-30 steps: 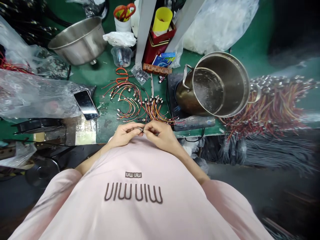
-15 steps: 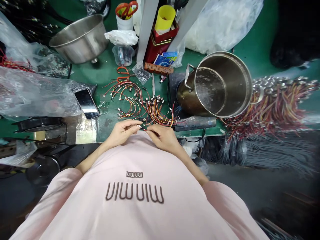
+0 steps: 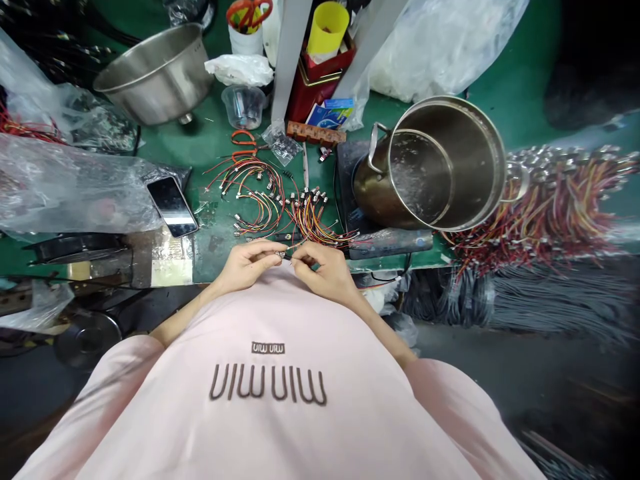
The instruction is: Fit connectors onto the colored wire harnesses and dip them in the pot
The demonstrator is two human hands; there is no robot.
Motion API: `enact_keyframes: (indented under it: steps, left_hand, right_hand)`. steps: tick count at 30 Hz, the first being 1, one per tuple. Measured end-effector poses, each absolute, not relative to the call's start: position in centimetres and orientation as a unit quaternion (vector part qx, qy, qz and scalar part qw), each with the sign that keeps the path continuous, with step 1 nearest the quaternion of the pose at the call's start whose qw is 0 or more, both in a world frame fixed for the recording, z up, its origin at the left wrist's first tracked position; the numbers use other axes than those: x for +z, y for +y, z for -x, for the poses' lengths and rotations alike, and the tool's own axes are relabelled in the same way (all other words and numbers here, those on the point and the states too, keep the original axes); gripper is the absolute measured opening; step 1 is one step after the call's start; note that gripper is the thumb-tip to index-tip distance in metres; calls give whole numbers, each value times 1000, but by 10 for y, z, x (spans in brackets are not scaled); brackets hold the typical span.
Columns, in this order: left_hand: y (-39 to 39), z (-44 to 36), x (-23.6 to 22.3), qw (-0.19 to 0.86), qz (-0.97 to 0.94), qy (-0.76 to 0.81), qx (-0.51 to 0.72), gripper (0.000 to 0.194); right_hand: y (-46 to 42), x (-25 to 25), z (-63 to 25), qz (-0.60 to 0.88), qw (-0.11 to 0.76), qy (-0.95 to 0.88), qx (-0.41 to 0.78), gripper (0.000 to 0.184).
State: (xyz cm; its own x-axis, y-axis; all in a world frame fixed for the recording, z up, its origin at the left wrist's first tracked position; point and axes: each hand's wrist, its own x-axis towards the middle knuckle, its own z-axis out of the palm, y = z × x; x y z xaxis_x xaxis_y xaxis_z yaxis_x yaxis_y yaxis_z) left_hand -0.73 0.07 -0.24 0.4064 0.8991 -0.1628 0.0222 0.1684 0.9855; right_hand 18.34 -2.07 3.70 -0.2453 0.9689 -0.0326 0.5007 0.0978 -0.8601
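Note:
My left hand [image 3: 249,264] and my right hand [image 3: 319,269] meet at the table's front edge. The left fingertips pinch a small metal wire connector [image 3: 282,255]. The right fingertips hold a thin wire lead [image 3: 298,255] close to that connector. Just beyond my fingers lies a tangle of coloured wire harnesses with metal terminals [image 3: 310,227] on the green mat [image 3: 215,143]. More red-and-orange leads [image 3: 245,193] fan out to their left. My fingers hide part of the connector.
A steel pot [image 3: 430,160] on a dark burner stands to the right, beside a large bundle of wired leads [image 3: 555,207]. A phone [image 3: 173,207] lies on the left near clear plastic bags [image 3: 65,187]. A steel bowl [image 3: 155,75] and scissors in a cup [image 3: 247,27] stand behind.
My hands have drawn closer together, and the small connector now sits between both sets of fingertips. The view has shifted slightly.

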Motion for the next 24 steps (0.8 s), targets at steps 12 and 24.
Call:
enact_keyframes:
  steps: [12,24]
  left_hand:
    - [-2,7,-7,684,-489,400,366,26]
    - [0,8,-5,664,-478,464,338,28]
  right_hand:
    - [-21,31,-201,512,244,-599,565,19]
    - [-26,26,-190,515,298,-726,345,15]
